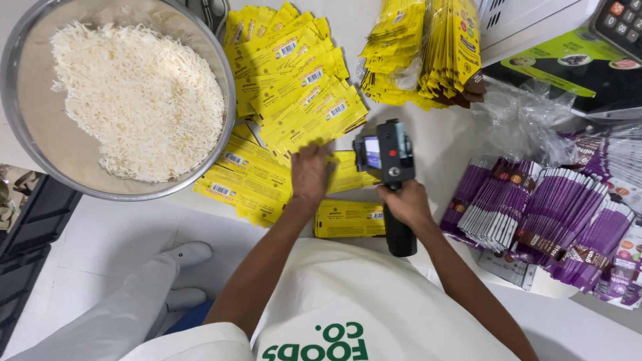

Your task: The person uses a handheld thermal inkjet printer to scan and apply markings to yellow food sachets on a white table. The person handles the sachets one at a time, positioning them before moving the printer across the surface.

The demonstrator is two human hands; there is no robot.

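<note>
My left hand (pixel 311 172) lies flat on a yellow pouch (pixel 348 172) in a spread of flat yellow pouches (pixel 294 87) on the white table, fingers apart. My right hand (pixel 404 204) grips the handle of a black handheld printer (pixel 388 157) with a small screen and a red button, held over the same pouch. Another yellow pouch (pixel 348 219) lies just below, between my two forearms.
A big steel bowl (pixel 27 140) of white rice stands at the left. More yellow pouches (pixel 421 53) are stacked at the top. Purple pouches (pixel 535 220) fan out at the right, beside clear plastic wrap (pixel 528 113) and a calculator (pixel 618 20).
</note>
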